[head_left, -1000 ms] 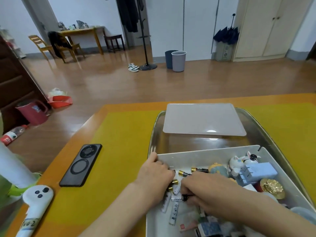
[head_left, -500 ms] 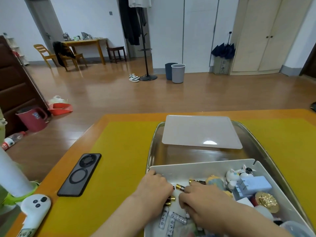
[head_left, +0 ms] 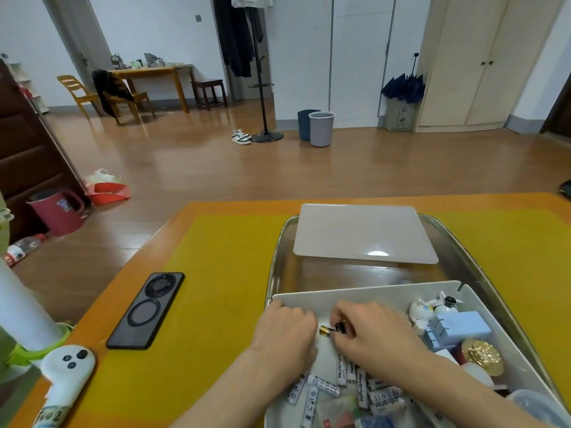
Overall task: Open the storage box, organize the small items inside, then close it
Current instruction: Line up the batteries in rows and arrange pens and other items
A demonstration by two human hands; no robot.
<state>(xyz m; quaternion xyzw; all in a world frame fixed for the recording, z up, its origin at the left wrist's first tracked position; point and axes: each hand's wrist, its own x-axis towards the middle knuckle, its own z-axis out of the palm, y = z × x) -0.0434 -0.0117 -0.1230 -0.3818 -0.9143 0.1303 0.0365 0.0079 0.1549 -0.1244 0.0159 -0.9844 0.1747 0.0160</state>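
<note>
The white storage box (head_left: 355, 292) stands open on a metal tray (head_left: 279, 257), and its flat lid (head_left: 361, 231) lies on the tray behind it. Both hands are inside the box's left end. My right hand (head_left: 370, 330) pinches a black-and-gold battery (head_left: 326, 329). Curled fingers of my left hand (head_left: 284, 329) rest at the box's left corner; what they hold is hidden. Several white batteries (head_left: 340, 367) lie loose below the hands. A white rabbit figure (head_left: 425, 308), a pale blue block (head_left: 460, 327) and a gold coin (head_left: 482, 353) sit at the right.
A black phone (head_left: 146, 310) lies on the yellow mat (head_left: 222, 273) left of the tray. A white handheld device (head_left: 66, 375) and a white cylinder (head_left: 21, 307) in a green holder stand at the table's near left corner. Bare wooden floor lies beyond the table.
The camera tilted up, so the box sits lower in view. My right hand lifted a black-and-gold battery towards my left hand; more white batteries now show beneath the hands.
</note>
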